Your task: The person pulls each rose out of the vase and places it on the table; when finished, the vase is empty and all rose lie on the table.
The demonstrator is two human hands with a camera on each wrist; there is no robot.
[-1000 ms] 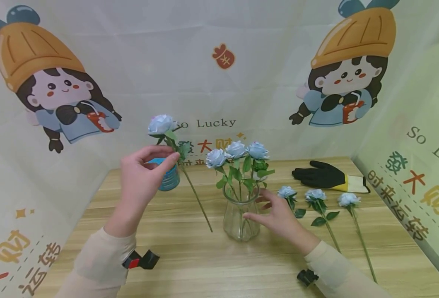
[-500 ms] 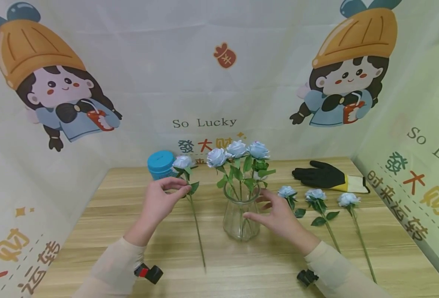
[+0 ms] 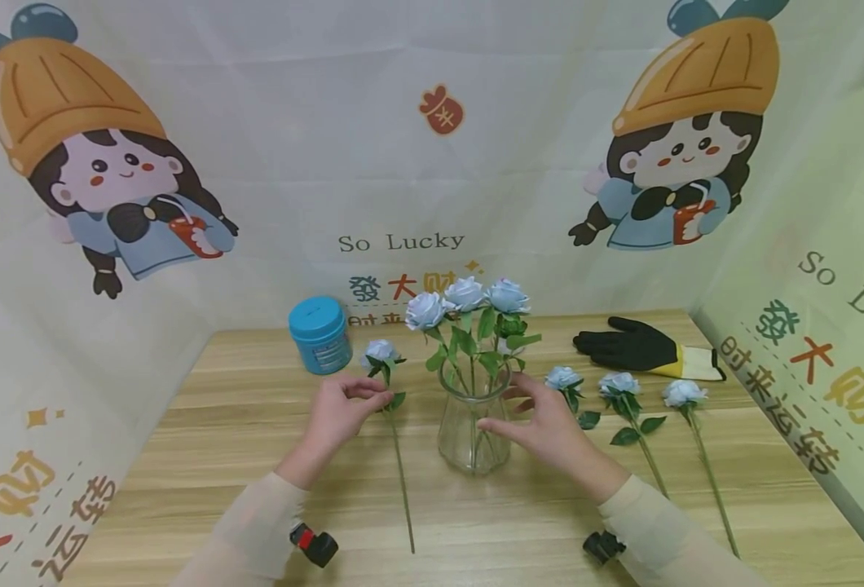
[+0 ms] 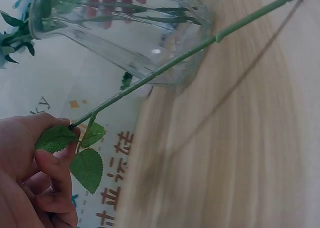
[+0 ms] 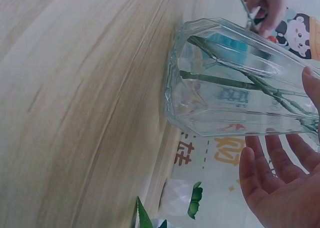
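My left hand (image 3: 347,410) pinches an artificial pale blue rose (image 3: 381,352) just under its bloom, between thumb and fingers. The stem slants down to the table's front, left of the vase; in the left wrist view the green stem (image 4: 172,62) passes in front of the glass. Several pale blue roses (image 3: 465,295) stand upright in the clear glass vase (image 3: 469,440). Around the vase's right side is my right hand (image 3: 549,428), thumb across the front and fingers at the side and back. The right wrist view shows the stems (image 5: 220,80) inside the glass.
Three more roses (image 3: 620,384) lie on the wooden table (image 3: 204,456) to the right, below a black work glove (image 3: 630,346). A blue lidded tub (image 3: 319,334) stands at the back left. A white pot (image 5: 176,198) with a green plant sits behind the vase.
My left hand has come down and to the right with the rose, from in front of the tub to beside the vase. My right hand and the vase stay in place.
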